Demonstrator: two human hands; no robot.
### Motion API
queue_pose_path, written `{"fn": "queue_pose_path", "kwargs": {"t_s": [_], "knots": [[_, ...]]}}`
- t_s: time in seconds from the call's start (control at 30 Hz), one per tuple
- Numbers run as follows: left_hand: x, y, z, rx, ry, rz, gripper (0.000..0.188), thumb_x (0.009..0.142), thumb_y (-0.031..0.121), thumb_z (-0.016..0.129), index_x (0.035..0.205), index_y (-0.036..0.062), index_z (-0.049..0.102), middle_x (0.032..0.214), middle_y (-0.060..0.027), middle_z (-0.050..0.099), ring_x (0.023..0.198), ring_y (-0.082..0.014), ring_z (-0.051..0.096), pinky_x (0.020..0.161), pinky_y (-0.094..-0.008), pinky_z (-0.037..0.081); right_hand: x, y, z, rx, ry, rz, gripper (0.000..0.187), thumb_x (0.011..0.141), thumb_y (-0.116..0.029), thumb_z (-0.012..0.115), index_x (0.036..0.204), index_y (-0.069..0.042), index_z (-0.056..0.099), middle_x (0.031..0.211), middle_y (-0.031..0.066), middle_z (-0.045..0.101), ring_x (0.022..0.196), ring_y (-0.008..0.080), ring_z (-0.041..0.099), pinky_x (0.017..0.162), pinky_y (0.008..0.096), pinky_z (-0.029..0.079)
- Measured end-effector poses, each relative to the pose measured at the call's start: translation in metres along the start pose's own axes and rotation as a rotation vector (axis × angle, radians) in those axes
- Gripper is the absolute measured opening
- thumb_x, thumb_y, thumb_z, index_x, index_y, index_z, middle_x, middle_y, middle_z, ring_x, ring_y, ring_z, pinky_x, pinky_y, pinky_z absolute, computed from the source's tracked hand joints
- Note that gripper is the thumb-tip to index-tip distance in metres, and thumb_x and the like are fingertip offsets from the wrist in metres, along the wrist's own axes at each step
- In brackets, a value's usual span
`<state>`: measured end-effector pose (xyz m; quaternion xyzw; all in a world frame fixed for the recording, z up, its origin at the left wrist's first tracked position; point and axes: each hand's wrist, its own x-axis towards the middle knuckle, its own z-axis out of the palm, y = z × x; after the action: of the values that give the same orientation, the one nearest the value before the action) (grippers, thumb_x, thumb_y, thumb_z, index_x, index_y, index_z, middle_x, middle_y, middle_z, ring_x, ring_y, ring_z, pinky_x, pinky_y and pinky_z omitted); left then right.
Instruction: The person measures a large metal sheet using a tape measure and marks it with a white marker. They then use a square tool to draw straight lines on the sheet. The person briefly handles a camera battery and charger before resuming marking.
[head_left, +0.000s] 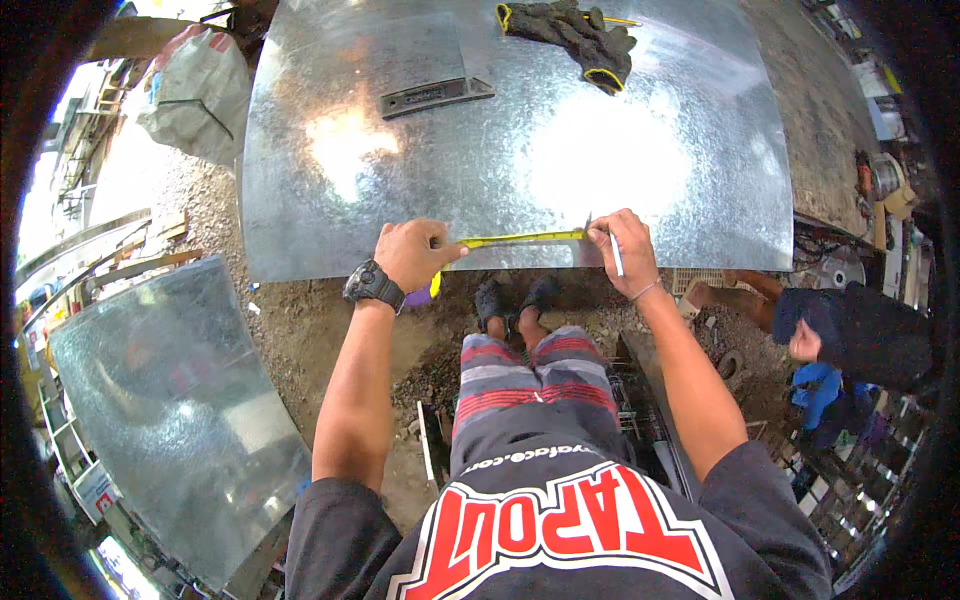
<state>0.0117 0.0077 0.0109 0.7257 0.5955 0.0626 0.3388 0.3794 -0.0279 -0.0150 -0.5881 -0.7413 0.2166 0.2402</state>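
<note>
A large shiny sheet of metal (440,180) lies in front of me. Along its near edge stretches the yellow blade of a tape measure (525,239). My left hand (412,256), with a black watch on the wrist, is closed on the blade's left end. A yellow and purple object (424,294) shows below that hand, mostly hidden; I cannot tell whether it is the tape's case. My right hand (624,250) pinches a thin white pen-like stick (616,256) at the blade's right end. A small dark point (588,220) shows by its fingertips.
Farther up the sheet lie a dark flat angled tool (437,96) and dark gloves with yellow cuffs (575,42). Another metal sheet (180,400) leans at lower left, near a whitish sack (200,95). At right, another person (850,330) is close to the table's corner.
</note>
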Motion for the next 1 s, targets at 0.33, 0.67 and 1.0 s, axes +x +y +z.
{"fn": "queue_pose_path", "kwargs": {"t_s": [0.33, 0.67, 1.0], "knots": [[0.019, 0.026, 0.029, 0.087, -0.117, 0.055, 0.049, 0.083, 0.055, 0.079, 0.074, 0.0082, 0.069, 0.072, -0.0129, 0.068, 0.075, -0.0370, 0.070, 0.075, -0.0501, 0.050, -0.038, 0.022, -0.001, -0.205, 0.156, 0.046, 0.015, 0.100, -0.025, 0.069, 0.100, -0.010, 0.070, 0.099, 0.0097, 0.062, 0.098, 0.0334, 0.060, 0.089, 0.0473, 0.045], [0.015, 0.045, 0.043, 0.190, -0.096, 0.028, 0.044, 0.086, 0.052, 0.078, 0.079, 0.0085, 0.070, 0.082, -0.0159, 0.071, 0.085, -0.0398, 0.069, 0.081, -0.0520, 0.045, -0.047, 0.029, 0.007, -0.226, 0.268, 0.066, 0.010, 0.098, -0.021, 0.071, 0.101, -0.012, 0.071, 0.100, 0.0105, 0.058, 0.100, 0.0342, 0.057, 0.090, 0.0476, 0.043], [0.011, 0.047, 0.053, 0.180, -0.063, 0.042, 0.040, 0.087, 0.047, 0.079, 0.083, 0.0082, 0.071, 0.091, -0.0150, 0.071, 0.087, -0.0384, 0.068, 0.081, -0.0497, 0.044, -0.056, 0.028, 0.009, -0.182, 0.309, 0.071, 0.020, 0.091, -0.025, 0.079, 0.101, -0.010, 0.071, 0.101, 0.0095, 0.057, 0.100, 0.0332, 0.054, 0.092, 0.0462, 0.042]]}}
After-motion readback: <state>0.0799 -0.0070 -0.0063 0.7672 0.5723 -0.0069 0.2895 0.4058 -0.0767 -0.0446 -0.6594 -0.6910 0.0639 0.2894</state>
